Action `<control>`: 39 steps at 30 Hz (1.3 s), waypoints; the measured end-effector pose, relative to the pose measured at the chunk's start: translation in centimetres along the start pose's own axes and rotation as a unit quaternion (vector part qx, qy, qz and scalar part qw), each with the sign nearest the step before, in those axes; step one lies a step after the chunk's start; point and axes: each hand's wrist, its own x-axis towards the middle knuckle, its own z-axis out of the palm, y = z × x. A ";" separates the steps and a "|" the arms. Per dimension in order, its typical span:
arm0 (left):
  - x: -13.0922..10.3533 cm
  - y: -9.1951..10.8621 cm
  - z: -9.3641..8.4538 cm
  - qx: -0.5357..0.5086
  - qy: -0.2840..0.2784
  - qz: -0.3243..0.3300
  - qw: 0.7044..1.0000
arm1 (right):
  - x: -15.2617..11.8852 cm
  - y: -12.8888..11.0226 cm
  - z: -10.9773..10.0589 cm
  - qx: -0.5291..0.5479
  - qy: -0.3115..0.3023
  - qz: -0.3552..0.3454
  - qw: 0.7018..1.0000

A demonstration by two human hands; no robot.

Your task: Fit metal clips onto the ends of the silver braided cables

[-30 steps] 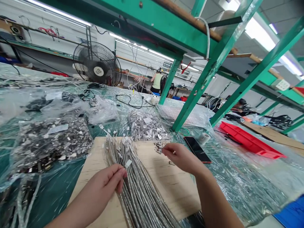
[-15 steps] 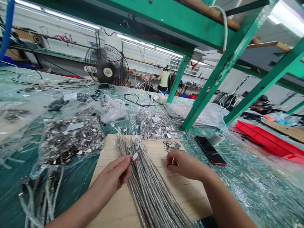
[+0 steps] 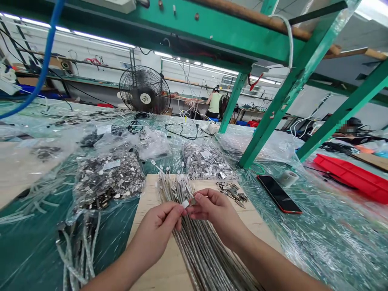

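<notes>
My left hand pinches a cable just behind its white connector end. Opposite it, my right hand grips a small metal shell between thumb and fingers, right at the connector's tip; whether the two overlap is too small to tell. Under both hands runs a bundle of grey braided cables, with white connector ends at its far end. The bundle lies on a wooden board. Loose metal shells are scattered on the board's far right corner.
Bags of metal parts and silvery pieces stand beyond the board. More cables lie at left. To the right are a phone, a clear roll, a red tray and green posts. A fan stands behind.
My right hand has come left from the loose shells to the connector, now with a metal shell in its fingers. My left hand still holds the cable. The camera view has shifted slightly.
</notes>
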 end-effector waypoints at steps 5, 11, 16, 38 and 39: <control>0.2 -0.6 0.4 0.013 -0.011 -0.014 1.000 | -0.5 2.0 0.2 0.053 0.030 -0.015 0.998; 0.1 -0.7 0.9 0.062 -0.032 -0.018 0.997 | -0.9 2.7 -0.3 0.056 0.021 -0.010 0.998; 0.2 -0.7 1.1 0.068 -0.043 -0.037 0.996 | -0.9 2.8 -0.3 0.043 0.008 -0.017 0.999; 0.8 -1.5 1.3 0.102 -0.019 -0.066 0.992 | -1.1 2.9 -0.2 0.005 -0.014 -0.039 0.999; 0.7 -1.5 1.3 0.104 -0.022 -0.064 0.992 | -1.1 2.8 -0.2 0.007 -0.014 -0.035 0.999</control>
